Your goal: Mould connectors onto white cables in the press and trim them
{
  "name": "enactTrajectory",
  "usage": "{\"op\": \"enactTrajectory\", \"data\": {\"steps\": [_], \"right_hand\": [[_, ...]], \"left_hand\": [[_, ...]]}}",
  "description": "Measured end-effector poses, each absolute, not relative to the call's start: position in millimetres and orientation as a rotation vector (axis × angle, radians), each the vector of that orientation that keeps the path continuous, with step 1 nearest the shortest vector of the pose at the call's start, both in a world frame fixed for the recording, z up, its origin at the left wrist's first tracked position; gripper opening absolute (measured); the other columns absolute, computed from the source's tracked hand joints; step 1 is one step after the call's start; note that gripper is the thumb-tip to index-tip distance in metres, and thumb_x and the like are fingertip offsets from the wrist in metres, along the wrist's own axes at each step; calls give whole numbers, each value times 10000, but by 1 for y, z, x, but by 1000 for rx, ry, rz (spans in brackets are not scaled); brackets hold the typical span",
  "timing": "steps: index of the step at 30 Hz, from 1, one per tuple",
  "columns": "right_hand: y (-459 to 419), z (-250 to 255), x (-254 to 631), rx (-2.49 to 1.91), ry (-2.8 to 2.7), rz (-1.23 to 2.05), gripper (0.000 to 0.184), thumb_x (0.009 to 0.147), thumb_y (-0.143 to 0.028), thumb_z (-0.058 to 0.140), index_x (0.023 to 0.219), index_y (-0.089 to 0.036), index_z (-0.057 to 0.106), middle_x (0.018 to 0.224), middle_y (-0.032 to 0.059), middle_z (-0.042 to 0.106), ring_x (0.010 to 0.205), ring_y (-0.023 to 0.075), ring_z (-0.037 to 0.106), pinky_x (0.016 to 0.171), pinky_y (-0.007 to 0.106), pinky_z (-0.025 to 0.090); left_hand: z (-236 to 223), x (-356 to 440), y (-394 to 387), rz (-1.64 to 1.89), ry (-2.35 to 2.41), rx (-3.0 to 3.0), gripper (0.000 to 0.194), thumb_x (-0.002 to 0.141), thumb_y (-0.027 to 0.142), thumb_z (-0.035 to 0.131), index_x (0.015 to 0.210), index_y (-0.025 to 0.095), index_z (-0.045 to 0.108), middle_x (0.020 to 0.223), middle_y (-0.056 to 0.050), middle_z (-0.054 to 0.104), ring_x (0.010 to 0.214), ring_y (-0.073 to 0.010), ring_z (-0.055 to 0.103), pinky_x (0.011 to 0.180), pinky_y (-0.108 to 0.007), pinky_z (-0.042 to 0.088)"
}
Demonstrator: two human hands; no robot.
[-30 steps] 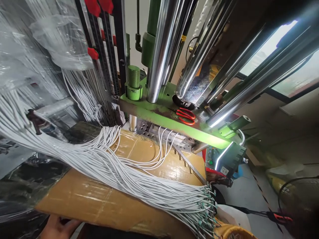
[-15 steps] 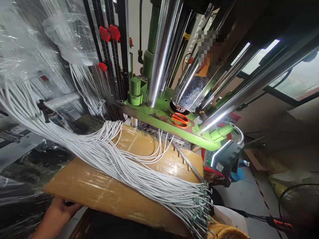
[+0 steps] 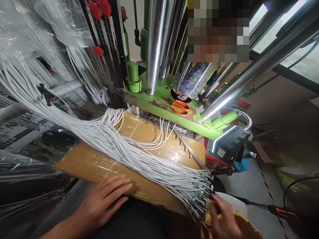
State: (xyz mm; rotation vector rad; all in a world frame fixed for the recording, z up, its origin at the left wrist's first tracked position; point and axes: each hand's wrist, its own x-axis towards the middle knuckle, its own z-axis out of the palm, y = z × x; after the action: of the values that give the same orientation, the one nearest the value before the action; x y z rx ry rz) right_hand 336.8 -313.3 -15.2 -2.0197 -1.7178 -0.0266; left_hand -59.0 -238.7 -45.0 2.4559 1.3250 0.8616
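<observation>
My left hand (image 3: 107,200) lies with its fingers stretched out over the near edge of a tape-covered cardboard sheet (image 3: 84,162). A thick bundle of white cables (image 3: 139,156) crosses that sheet, running from the upper left to the lower right. Beside the bundle's greenish cable ends (image 3: 203,189), my right hand (image 3: 223,215) has its fingers curled together. What they hold, if anything, is hidden. A slanted metal bar with small pegs (image 3: 189,148) rests on the sheet behind the bundle. Several separate cables loop toward the perforated metal plate under the green machine.
The green machine plate (image 3: 154,106) with upright steel columns (image 3: 156,49) stands behind the cardboard. Orange-handled scissors (image 3: 180,108) lie on it. A dark control box (image 3: 230,142) is at the right. More cables and plastic wrap (image 3: 20,30) hang at the left.
My left hand has moved right and up from the sheet's lower left corner onto its near edge. My right hand has come into view by the cable ends. The view has shifted slightly.
</observation>
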Motion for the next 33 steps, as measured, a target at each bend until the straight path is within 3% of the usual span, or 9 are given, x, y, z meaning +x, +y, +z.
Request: {"op": "enactTrajectory", "data": {"steps": [3, 7, 10, 13, 16, 20, 23, 27, 33], "right_hand": [[-263, -19, 300, -1532, -2283, -83, 384, 874, -167, 535, 1254, -209, 570, 1154, 95, 671, 1076, 278, 602, 919, 425, 480], [-217, -5, 270, -1404, -2358, -7, 238, 857, -141, 518, 1037, -189, 666, 793, 54, 652, 781, 213, 588, 777, 377, 463], [-204, 16, 271, -1532, -2217, 428, 158, 879, -198, 498, 837, -195, 651, 770, 33, 610, 741, 170, 565, 684, 292, 429], [-193, 31, 277, -1651, -2000, 926, 230, 922, -283, 449, 814, -186, 627, 765, 16, 619, 729, 147, 570, 671, 258, 415], [-185, 34, 280, -1684, -1890, 1148, 292, 929, -325, 427, 775, -176, 624, 720, 7, 623, 711, 149, 570, 668, 259, 407], [-186, 31, 271, -1680, -1971, 1098, 206, 875, -345, 541, 890, -181, 663, 872, 29, 669, 845, 185, 591, 779, 294, 412], [-191, 30, 259, -1652, -2099, 976, 379, 760, -340, 705, 1099, -186, 635, 1068, 64, 655, 1003, 235, 565, 885, 335, 396], [-184, 32, 248, -1628, -2043, 916, 198, 898, -320, 526, 953, -174, 648, 912, 42, 658, 885, 197, 573, 808, 300, 402], [-170, 41, 242, -1524, -1996, 1110, 258, 935, -377, 483, 829, -185, 619, 733, -26, 616, 692, 126, 546, 649, 220, 382]], "left_hand": [[-26, -26, -182, 786, 985, 2798, 420, 842, 180, 598, 1258, 241, 572, 1224, -95, 638, 1169, -274, 552, 1033, -448, 418], [-17, -4, -135, 589, 667, 2887, 183, 887, 131, 514, 975, 199, 659, 883, -56, 677, 887, -198, 610, 858, -329, 457], [-6, -1, -124, 485, 665, 2719, 217, 905, 115, 448, 840, 178, 645, 768, -28, 639, 742, -162, 587, 731, -271, 429], [10, 1, -116, 366, 684, 2421, 158, 915, 219, 506, 963, 182, 652, 877, -24, 665, 784, -148, 604, 712, -225, 413], [20, 4, -111, 200, 617, 2335, 214, 833, 294, 642, 1027, 204, 658, 956, -29, 672, 859, -176, 617, 729, -217, 406], [19, 8, -111, 280, 706, 2311, 145, 844, 204, 552, 864, 172, 692, 822, -39, 660, 795, -177, 599, 718, -231, 391], [22, 8, -107, 290, 760, 1950, 221, 860, 302, 541, 843, 136, 686, 695, -16, 616, 649, -138, 553, 602, -215, 371], [32, 5, -95, 203, 764, 1520, 380, 844, 471, 568, 809, 104, 659, 711, -25, 613, 497, -79, 448, 485, -200, 307], [42, 11, -91, 131, 666, 1394, 398, 847, 505, 572, 957, 128, 634, 803, -35, 641, 530, -81, 470, 502, -194, 330]]}}
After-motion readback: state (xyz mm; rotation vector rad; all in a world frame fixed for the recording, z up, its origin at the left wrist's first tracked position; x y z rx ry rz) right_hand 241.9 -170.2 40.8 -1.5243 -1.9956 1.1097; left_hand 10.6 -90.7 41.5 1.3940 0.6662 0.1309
